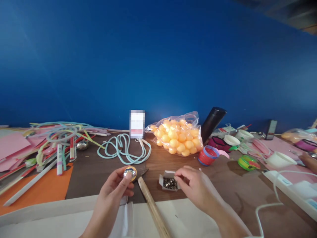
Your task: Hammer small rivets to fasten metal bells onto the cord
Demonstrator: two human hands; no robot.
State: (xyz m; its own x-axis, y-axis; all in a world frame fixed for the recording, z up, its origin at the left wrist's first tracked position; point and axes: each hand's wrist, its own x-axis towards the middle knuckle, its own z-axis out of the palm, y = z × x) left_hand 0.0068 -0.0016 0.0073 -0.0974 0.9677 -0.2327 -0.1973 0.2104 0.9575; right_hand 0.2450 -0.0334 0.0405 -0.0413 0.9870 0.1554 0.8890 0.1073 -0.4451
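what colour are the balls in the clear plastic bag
Yellow-orange; the balls show clearly through the bag in the head view.

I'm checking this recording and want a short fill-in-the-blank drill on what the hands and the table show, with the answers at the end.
Of the two hands, the one holding the shiny round piece is the ____.
The right hand is at a small open ____ with metal pieces in it.
The clear plastic bag holds balls whose colour is ____.
The long handle between the hands is made of ____.

Missing words: left hand; box; orange; wood.
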